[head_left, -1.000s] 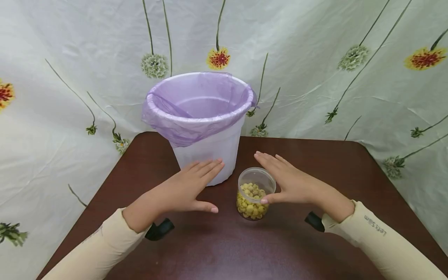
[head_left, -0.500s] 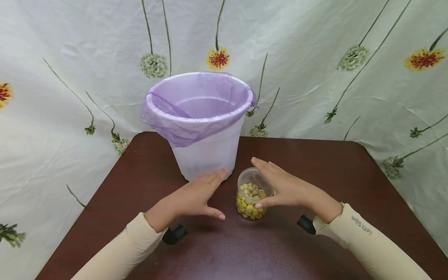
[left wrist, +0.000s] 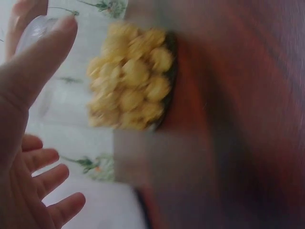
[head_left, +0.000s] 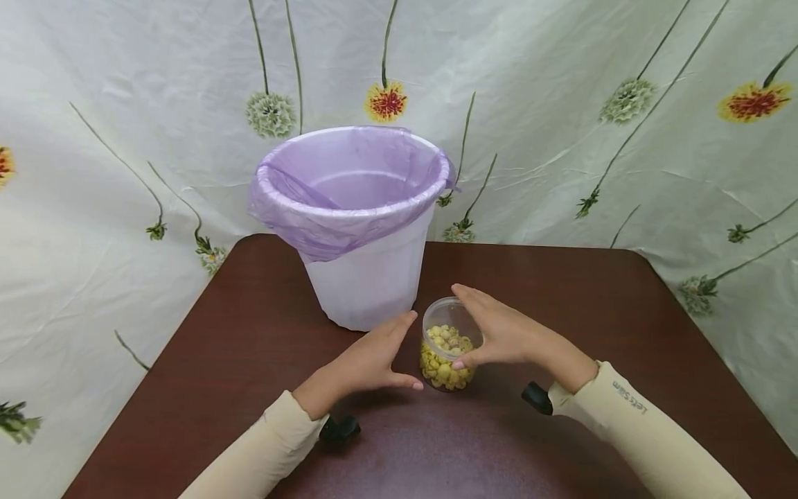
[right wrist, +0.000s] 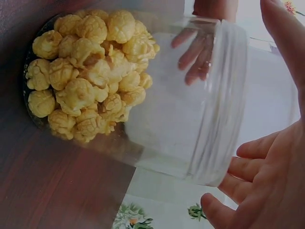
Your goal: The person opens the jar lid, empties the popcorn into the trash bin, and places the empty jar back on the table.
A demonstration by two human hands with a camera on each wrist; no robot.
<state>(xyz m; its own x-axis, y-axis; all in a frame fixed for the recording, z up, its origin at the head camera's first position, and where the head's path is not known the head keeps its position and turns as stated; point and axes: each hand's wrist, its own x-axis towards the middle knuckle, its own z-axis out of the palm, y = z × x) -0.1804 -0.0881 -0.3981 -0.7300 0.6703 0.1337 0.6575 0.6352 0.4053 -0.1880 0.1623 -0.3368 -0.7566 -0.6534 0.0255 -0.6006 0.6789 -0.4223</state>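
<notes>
A clear plastic jar (head_left: pixel 446 326), lidless and partly filled with yellow popcorn (right wrist: pixel 90 76), stands upright on the dark brown table. My right hand (head_left: pixel 505 336) is at the jar's right side, thumb in front and fingers behind the rim; whether it touches the jar I cannot tell. To the left of the jar is my left hand (head_left: pixel 368 357), thumb and fingers spread apart, with a small gap to the jar. In the left wrist view the popcorn (left wrist: pixel 131 78) is blurred. Neither hand grips anything.
Behind my left hand stands a white bin (head_left: pixel 368 284) lined with a purple plastic bag (head_left: pixel 330 232). The brown table (head_left: pixel 548 270) reaches to a flower-patterned cloth (head_left: pixel 536 90) hanging at the back. A black wrist strap piece (head_left: pixel 339 428) shows under each sleeve.
My left hand has moved right and toward the jar. My right hand has shifted slightly left, closer around the jar's rim. The jar and bin have stayed in place.
</notes>
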